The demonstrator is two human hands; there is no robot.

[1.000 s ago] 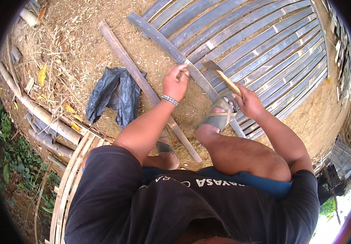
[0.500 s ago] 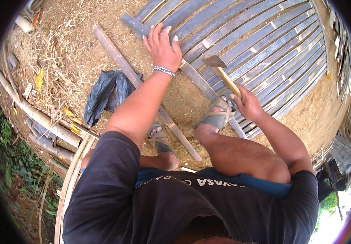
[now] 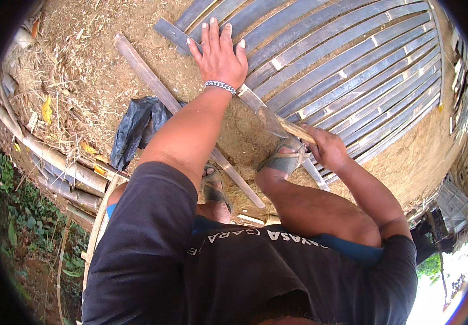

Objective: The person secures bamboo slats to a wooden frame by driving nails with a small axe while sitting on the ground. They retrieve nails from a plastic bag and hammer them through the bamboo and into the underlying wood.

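Note:
My left hand (image 3: pixel 220 59) lies flat with fingers spread. It presses on a split bamboo crosspiece (image 3: pixel 170 33) that runs diagonally along the near ends of several dark bamboo slats (image 3: pixel 348 49). Wrapped round the wooden handle of a hatchet (image 3: pixel 296 131) is my right hand (image 3: pixel 329 149). The hatchet's grey metal head is low over the crosspiece, just below my left wrist; whether it touches cannot be made out. My sandalled right foot (image 3: pixel 284 157) rests against the crosspiece near its lower end.
A loose bamboo strip (image 3: pixel 147 70) lies on the dirt to the left, partly under my left forearm. Beside it is a crumpled black plastic bag (image 3: pixel 131 132). Bamboo poles (image 3: pixel 55 157) border the ground at far left, with green plants (image 3: pixel 14 216) beyond.
The hatchet has swung down and left, from above the slats to the crosspiece. My left hand has stayed on the bamboo, its fingers spread wider.

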